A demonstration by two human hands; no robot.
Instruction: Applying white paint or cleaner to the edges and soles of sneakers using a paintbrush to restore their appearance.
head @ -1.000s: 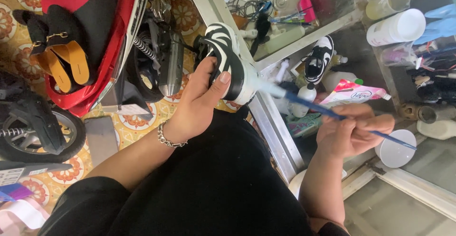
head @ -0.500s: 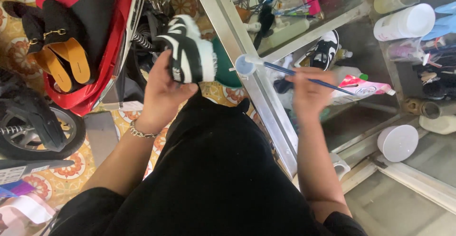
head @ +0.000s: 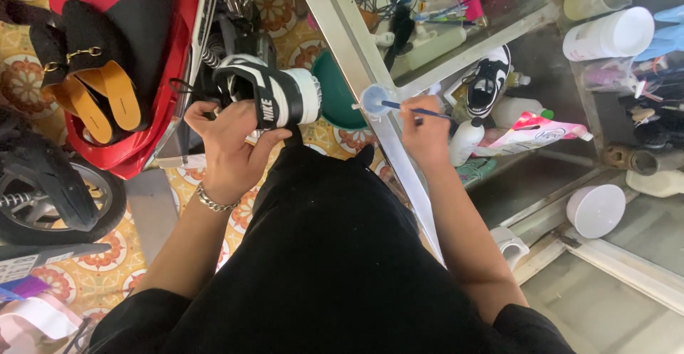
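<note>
My left hand (head: 229, 139) grips a black-and-white sneaker (head: 269, 95) from below, holding it up over my lap with the toe pointing right. A metal bracelet sits on that wrist. My right hand (head: 425, 130) pinches a thin blue-handled brush (head: 420, 110), its tip dipped in a small clear cup (head: 375, 100) that stands on the metal edge of the glass table. A green basin (head: 338, 97) lies just behind the sneaker's toe. The second sneaker of the pair (head: 489, 80) rests on a lower shelf under the glass.
A red and black scooter body (head: 107, 55) carries a pair of black sandals with tan insoles (head: 89, 87). A scooter wheel (head: 53, 197) is at the left. Bottles, white cups (head: 605, 33), a pink pouch (head: 534, 132) and cables crowd the glass table. A white bowl (head: 596, 210) lies lower right.
My right hand has moved left and brought the brush tip into the small cup. My left hand has lowered the sneaker a little and turned it so its side faces up.
</note>
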